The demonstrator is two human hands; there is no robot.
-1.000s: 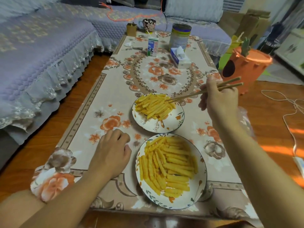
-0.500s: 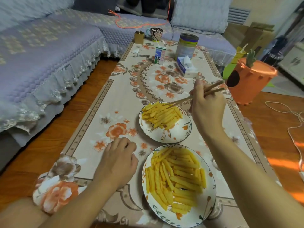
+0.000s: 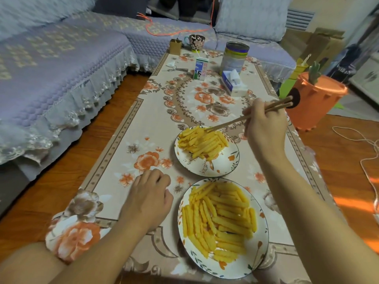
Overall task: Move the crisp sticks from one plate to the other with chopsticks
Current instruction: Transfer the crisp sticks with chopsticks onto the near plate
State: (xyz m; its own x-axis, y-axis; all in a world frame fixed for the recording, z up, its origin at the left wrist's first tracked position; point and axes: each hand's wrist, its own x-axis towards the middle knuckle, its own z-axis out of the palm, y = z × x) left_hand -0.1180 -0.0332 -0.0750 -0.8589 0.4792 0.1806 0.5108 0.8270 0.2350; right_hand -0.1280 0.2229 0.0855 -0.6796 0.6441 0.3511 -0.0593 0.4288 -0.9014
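Note:
Two white flowered plates stand on the table. The far plate (image 3: 221, 168) carries a heap of yellow crisp sticks (image 3: 202, 143). The near plate (image 3: 259, 253) holds a wider spread of crisp sticks (image 3: 221, 220). My right hand (image 3: 265, 128) grips a pair of wooden chopsticks (image 3: 231, 122), whose tips touch the top of the far heap. Whether a stick is pinched between the tips I cannot tell. My left hand (image 3: 148, 198) rests on the tablecloth, left of the near plate, fingers loosely curled and holding nothing.
A flowered cloth (image 3: 184, 103) covers the low table. At its far end stand a milk carton (image 3: 200, 68), a tin can (image 3: 234, 56), a tissue box (image 3: 233, 83), a mug (image 3: 196, 41) and a small brown box (image 3: 175, 46). An orange bin (image 3: 315, 103) is right, a sofa (image 3: 51, 68) left.
The chopstick tips have stayed on the far plate's heap, shifting slightly left across it. My left hand has kept its place on the cloth. My view has tilted a little.

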